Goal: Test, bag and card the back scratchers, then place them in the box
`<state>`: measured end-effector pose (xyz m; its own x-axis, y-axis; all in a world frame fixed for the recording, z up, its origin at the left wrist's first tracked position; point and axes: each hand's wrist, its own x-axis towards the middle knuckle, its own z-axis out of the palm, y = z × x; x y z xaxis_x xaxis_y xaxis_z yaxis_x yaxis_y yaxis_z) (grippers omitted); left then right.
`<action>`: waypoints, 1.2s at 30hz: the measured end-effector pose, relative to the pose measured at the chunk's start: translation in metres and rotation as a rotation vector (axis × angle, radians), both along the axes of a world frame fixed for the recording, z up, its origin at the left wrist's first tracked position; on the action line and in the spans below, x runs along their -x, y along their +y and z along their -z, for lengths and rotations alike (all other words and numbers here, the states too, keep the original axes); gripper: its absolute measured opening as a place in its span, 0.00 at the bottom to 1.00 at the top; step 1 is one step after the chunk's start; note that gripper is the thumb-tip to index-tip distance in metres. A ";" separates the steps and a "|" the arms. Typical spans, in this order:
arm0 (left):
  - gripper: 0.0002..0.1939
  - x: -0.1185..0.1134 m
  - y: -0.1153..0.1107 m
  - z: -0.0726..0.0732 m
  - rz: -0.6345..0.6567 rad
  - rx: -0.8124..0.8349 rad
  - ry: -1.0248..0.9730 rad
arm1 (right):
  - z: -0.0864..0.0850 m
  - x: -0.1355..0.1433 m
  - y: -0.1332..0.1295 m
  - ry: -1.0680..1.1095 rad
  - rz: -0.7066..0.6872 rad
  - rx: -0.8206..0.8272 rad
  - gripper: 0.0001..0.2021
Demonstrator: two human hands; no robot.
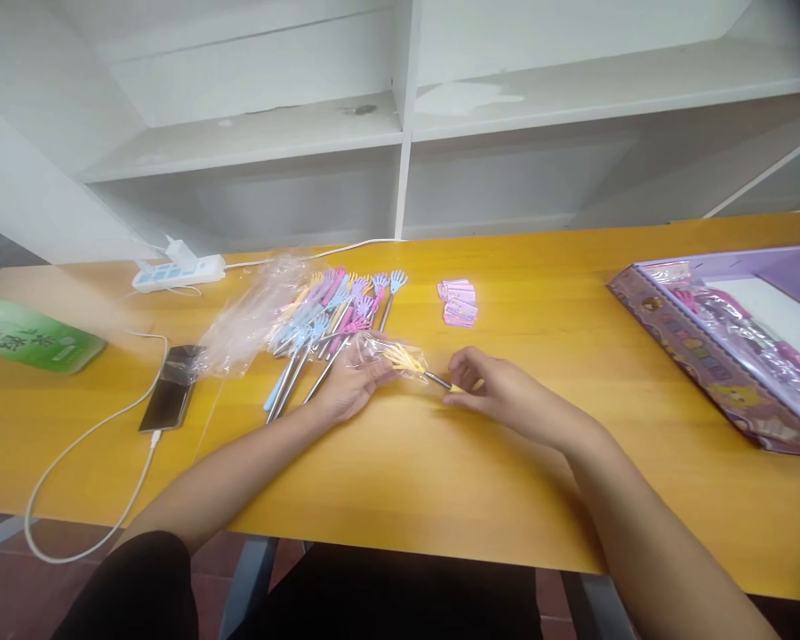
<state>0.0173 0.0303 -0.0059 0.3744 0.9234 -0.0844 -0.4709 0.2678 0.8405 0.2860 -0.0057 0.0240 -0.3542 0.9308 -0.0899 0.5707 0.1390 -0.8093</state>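
Note:
A yellow hand-shaped back scratcher (406,358) with a metal rod lies across the middle, its head inside a clear plastic bag. My left hand (356,378) grips the bag around the scratcher's head. At the yellow end of the rod, my right hand (490,387) has its fingers curled and closed on the handle. Just behind my left hand is a pile of pink, blue, purple and yellow back scratchers (330,311). A heap of clear plastic bags (250,311) rests left of the pile. Small pink cards (459,302) lie in a stack behind my right hand.
On the right stands a purple printed box (713,364) with wrapped items inside. At the left are a phone (170,388) on a white cable, a green package (36,336) and a white power strip (179,271). White shelving (406,116) rises behind the wooden table (400,489).

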 end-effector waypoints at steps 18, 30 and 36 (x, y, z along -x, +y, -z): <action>0.27 -0.004 -0.002 0.007 0.022 -0.064 0.117 | -0.001 -0.013 0.005 -0.019 0.024 -0.379 0.12; 0.21 -0.005 -0.014 0.018 0.019 -0.085 0.392 | 0.005 0.011 0.000 0.097 -0.048 -0.467 0.10; 0.24 -0.005 -0.020 0.013 0.213 -0.129 0.355 | 0.002 0.007 -0.001 0.129 -0.069 -0.496 0.06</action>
<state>0.0225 0.0100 -0.0193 0.5260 0.8402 -0.1317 -0.0917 0.2101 0.9734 0.2786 -0.0067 0.0220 -0.3952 0.8247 0.4046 0.4465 0.5574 -0.7000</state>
